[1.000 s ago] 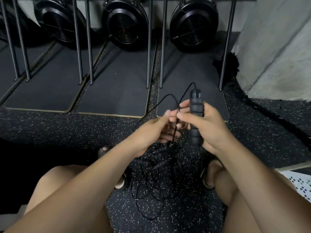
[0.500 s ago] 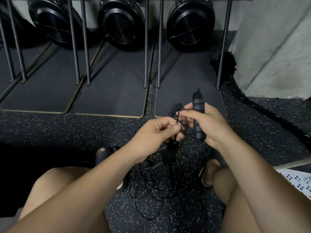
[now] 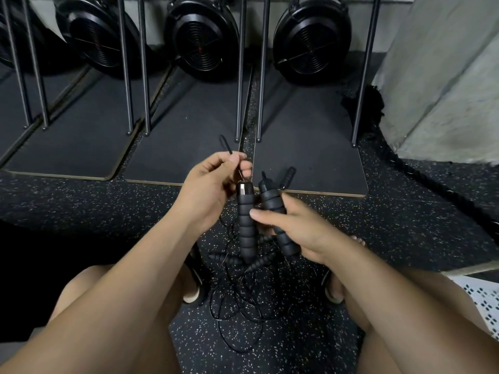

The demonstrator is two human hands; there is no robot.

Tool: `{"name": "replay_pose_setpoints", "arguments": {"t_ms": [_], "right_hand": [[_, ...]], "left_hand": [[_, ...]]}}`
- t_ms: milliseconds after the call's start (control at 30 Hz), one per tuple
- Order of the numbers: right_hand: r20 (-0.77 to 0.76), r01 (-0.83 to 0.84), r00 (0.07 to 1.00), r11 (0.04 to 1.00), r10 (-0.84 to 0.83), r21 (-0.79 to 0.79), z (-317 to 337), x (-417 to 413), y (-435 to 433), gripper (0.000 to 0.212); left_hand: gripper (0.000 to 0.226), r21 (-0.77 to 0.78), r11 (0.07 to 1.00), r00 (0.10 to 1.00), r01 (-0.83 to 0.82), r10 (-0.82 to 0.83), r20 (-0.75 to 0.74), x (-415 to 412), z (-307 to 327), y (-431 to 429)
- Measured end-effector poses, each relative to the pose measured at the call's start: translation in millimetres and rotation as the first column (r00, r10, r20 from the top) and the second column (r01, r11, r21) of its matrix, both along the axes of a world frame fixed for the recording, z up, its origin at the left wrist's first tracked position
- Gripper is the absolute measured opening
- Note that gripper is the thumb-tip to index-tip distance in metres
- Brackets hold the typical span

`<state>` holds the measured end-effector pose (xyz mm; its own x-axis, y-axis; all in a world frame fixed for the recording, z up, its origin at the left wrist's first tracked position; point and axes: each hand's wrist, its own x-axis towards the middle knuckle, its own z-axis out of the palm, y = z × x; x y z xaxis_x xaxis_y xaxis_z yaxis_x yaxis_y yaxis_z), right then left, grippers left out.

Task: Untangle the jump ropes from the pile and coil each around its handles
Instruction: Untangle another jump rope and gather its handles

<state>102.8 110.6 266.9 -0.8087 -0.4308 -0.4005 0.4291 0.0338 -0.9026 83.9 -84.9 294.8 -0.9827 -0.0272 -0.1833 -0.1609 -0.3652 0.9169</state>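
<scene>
Pairing up, frame centre | left hand [image 3: 208, 187] pinches cord [image 3: 229, 150] above hanging handle [image 3: 246, 225] | right hand [image 3: 302, 230] grips second handle [image 3: 271, 202] | best: align both, then wind cord tautly

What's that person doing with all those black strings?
A seated person is sorting out tangled jump ropes. The left hand pinches a thin cord, and a foam handle hangs below it. The right hand grips a second handle, with its thumb touching the first. More cords and handles lie in a pile on the floor, not yet coiled.
</scene>
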Motion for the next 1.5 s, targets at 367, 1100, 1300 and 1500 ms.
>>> {"name": "replay_pose_setpoints", "arguments": {"t_ms": [367,1100,1300,1500], "right_hand": [[-0.059,0.169,0.984,0.985,-0.171,-0.035,16,0,12,0.028],[-0.236,0.299,0.923,0.952,-0.305,-0.064,28,13,12,0.033],[-0.25,0.282,0.924,0.958,-0.288,-0.058,28,15,6,0.032],[-0.282,0.289,0.915,0.956,-0.288,-0.04,22,15,8,0.026]], "left_hand": [[0.047,-0.348,0.907,0.969,0.237,-0.193,0.157,16,-7,14],[0.031,-0.25,0.932,0.964,0.264,-0.264,0.036,25,-1,20],[0.031,-0.246,0.934,0.965,0.258,-0.26,0.027,26,-1,19],[0.031,-0.283,0.927,0.969,0.245,-0.243,0.043,24,-2,19]]}}
